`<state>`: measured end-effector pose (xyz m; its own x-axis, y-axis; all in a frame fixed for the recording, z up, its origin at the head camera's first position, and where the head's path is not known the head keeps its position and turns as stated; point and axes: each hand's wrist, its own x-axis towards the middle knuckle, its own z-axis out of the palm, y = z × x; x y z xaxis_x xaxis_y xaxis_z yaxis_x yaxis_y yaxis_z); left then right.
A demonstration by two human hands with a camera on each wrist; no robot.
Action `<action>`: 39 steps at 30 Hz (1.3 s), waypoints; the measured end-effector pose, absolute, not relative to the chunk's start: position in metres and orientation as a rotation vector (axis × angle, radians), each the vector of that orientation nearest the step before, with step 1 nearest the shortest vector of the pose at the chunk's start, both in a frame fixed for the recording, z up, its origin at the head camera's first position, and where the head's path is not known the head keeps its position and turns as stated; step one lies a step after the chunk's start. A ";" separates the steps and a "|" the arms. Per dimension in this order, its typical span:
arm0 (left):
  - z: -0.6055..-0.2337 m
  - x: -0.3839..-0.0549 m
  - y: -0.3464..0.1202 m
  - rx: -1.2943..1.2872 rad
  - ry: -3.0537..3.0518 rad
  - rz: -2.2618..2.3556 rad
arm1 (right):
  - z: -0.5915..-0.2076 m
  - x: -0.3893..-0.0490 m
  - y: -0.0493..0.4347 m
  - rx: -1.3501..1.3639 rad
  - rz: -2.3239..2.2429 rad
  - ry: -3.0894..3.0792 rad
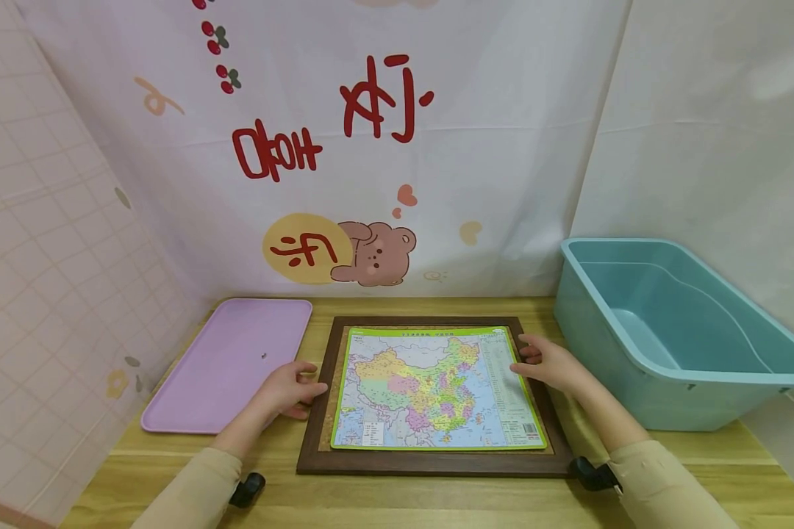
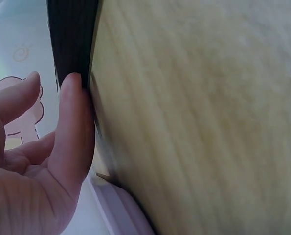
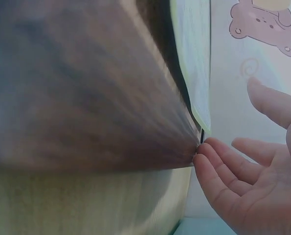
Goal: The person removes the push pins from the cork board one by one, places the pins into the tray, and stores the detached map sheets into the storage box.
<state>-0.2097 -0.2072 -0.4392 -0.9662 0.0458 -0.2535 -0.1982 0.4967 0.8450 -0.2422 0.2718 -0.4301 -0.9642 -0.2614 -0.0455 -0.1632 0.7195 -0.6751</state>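
A brown wooden frame [image 1: 437, 463] with a cork backing [image 1: 328, 426] lies on the table before me. A colourful map sheet [image 1: 430, 382] with a green border lies face up on the cork. My left hand [image 1: 290, 389] is at the frame's left side; in the left wrist view its fingertips meet the dark frame edge [image 2: 73, 39]. At the opposite side, my right hand [image 1: 551, 364] touches the frame's outer edge with its fingertips, its thumb raised near the map. The frame side [image 3: 96, 98] looms large in the right wrist view.
A flat lilac tray [image 1: 238, 353] lies at the left, beside the left forearm. A deep teal tub [image 1: 648, 389] stands at the right, close to the right arm. Behind the wooden table [image 1: 503, 507] hangs a white printed backdrop [image 1: 503, 162].
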 end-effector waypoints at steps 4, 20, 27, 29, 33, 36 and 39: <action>-0.439 -0.209 -0.206 -0.120 2.504 1.459 | -0.430 -0.243 0.270 -0.334 -1.083 2.767; -0.444 -0.211 -0.205 -0.096 2.552 1.409 | -0.431 -0.250 0.268 -0.244 -1.103 2.729; -0.442 -0.210 -0.204 -0.097 2.567 1.391 | -0.429 -0.251 0.267 -0.226 -1.144 2.690; -0.441 -0.209 -0.203 -0.097 2.572 1.387 | -0.428 -0.251 0.267 -0.241 -1.148 2.683; -0.440 -0.209 -0.202 -0.100 2.583 1.376 | -0.427 -0.250 0.268 -0.233 -1.195 2.654; -0.441 -0.209 -0.202 -0.102 2.586 1.371 | -0.427 -0.249 0.269 -0.210 -1.238 2.634; -0.441 -0.209 -0.202 -0.104 2.584 1.372 | -0.427 -0.249 0.269 -0.190 -1.286 2.609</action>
<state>-0.2090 -0.2024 -0.4410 -0.9746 0.0374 -0.2207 -0.1619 0.5630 0.8104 -0.2494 0.2688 -0.4270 -0.9659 -0.2146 -0.1446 -0.0160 0.6072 -0.7944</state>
